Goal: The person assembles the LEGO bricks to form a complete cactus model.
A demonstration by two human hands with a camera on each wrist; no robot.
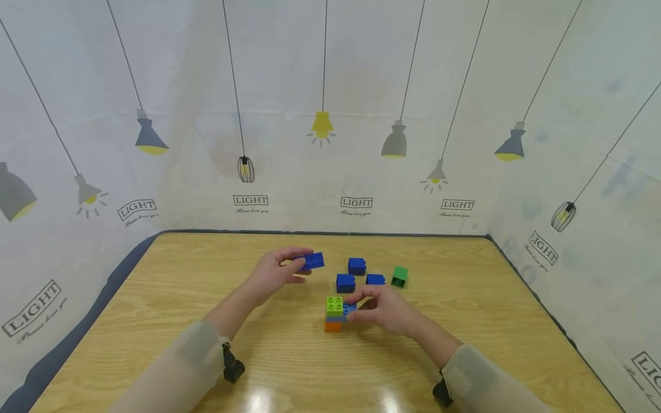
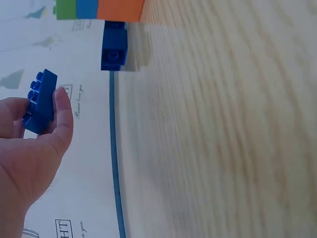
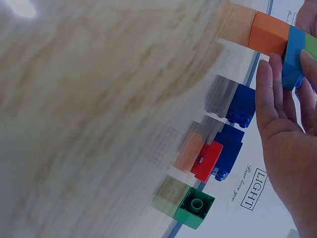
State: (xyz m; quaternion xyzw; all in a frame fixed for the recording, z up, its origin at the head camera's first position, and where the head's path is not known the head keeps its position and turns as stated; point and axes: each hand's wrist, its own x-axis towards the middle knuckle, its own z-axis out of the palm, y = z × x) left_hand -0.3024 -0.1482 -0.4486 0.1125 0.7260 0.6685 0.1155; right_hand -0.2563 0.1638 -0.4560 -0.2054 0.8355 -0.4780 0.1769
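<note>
Out over the left of the bricks, my left hand [image 1: 273,275] pinches a long dark blue toy brick [image 1: 312,261] between thumb and fingers; its row of studs shows in the left wrist view. Nearer the front stands a small stack: an orange brick [image 1: 333,327] at the bottom, a lighter blue brick [image 1: 351,308] across it, and a lime green brick [image 1: 334,304] on the blue one's left half. My right hand [image 1: 389,310] grips the lighter blue brick's free right end, thumb on the near side. That hand hides part of this brick in the head view.
Behind the stack lie dark blue bricks [image 1: 357,266] and a green brick [image 1: 400,277]. A red brick [image 3: 207,161] shows beside them in the right wrist view. The wooden table [image 1: 206,258] ends at a lamp-patterned wall covering [image 1: 289,172] on the far side.
</note>
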